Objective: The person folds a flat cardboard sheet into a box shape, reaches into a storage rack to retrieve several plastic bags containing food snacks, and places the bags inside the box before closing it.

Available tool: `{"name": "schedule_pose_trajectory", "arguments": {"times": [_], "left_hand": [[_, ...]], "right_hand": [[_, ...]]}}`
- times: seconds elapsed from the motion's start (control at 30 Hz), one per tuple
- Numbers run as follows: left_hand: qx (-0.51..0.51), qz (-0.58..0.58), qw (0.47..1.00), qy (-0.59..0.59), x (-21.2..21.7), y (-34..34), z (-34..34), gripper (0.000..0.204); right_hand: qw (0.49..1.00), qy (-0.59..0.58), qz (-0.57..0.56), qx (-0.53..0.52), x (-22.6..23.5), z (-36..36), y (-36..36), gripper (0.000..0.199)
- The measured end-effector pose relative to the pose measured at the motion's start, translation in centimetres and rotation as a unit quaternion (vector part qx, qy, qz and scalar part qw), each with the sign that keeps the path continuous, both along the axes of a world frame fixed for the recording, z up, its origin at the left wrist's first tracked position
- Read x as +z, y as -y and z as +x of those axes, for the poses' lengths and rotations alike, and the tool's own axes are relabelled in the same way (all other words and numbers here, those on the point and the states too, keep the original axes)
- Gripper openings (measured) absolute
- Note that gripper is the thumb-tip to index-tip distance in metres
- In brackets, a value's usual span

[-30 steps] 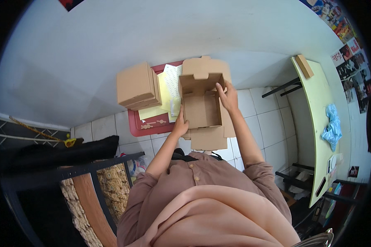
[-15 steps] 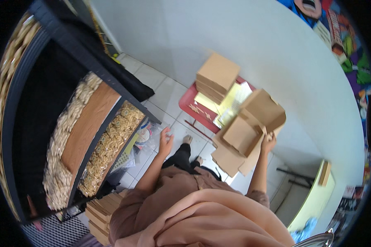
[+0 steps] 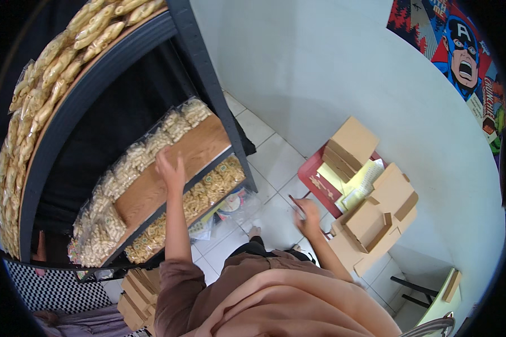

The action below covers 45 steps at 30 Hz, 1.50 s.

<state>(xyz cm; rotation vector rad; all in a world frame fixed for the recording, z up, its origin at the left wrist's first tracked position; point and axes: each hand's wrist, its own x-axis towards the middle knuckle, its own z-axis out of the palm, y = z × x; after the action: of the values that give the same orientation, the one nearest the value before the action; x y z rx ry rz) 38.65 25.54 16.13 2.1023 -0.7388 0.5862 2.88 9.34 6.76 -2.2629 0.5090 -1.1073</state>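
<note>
Over the brown wooden shelf [image 3: 152, 185] at the left, my left hand [image 3: 171, 169] reaches out with its fingers apart and holds nothing. Its fingertips are close to the clear bags of pale snacks [image 3: 138, 163] lined up along the shelf; contact cannot be made out. My right hand [image 3: 308, 219] is in front of me, bent at the wrist and smeared by motion, so its fingers do not read clearly. To its right lies an unfolded brown cardboard box [image 3: 351, 250], flaps spread, with a smaller open cardboard tray [image 3: 368, 231] resting in it.
A red table [image 3: 315, 165] carries yellow and white papers [image 3: 362, 182] and a stack of closed cardboard boxes [image 3: 354, 137]. More snack bags [image 3: 216, 180] fill the lower shelf. Flat cardboard pieces [image 3: 135, 297] are stacked at lower left. A pale yellow tabletop [image 3: 441, 303] stands at lower right.
My right hand has let go of the cardboard box and moved left. My left hand has moved from beside the rack to over the shelf. The view has swung left.
</note>
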Motion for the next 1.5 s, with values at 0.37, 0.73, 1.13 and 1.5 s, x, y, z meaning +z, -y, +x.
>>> {"name": "schedule_pose_trajectory", "arguments": {"times": [0.37, 0.73, 1.13, 1.5], "left_hand": [[-0.008, 0.389, 0.921, 0.012, 0.1, 5.4, 13.6, 0.107], [-0.011, 0.450, 0.889, -0.083, -1.2, 6.0, 17.0, 0.100], [-0.063, 0.493, 0.866, -0.052, -2.2, 7.2, 12.0, 0.080], [-0.106, 0.446, 0.888, -0.030, -1.8, 6.2, 10.8, 0.050]], "right_hand": [[0.961, 0.046, 0.268, -0.048, 7.5, 37.0, -1.4, 0.077], [0.881, -0.188, 0.418, -0.119, 7.6, 45.1, 4.8, 0.107], [0.907, -0.025, 0.403, -0.122, 4.1, 44.5, 4.5, 0.063], [0.931, 0.110, 0.335, -0.089, 9.8, 40.1, 2.3, 0.049]]}}
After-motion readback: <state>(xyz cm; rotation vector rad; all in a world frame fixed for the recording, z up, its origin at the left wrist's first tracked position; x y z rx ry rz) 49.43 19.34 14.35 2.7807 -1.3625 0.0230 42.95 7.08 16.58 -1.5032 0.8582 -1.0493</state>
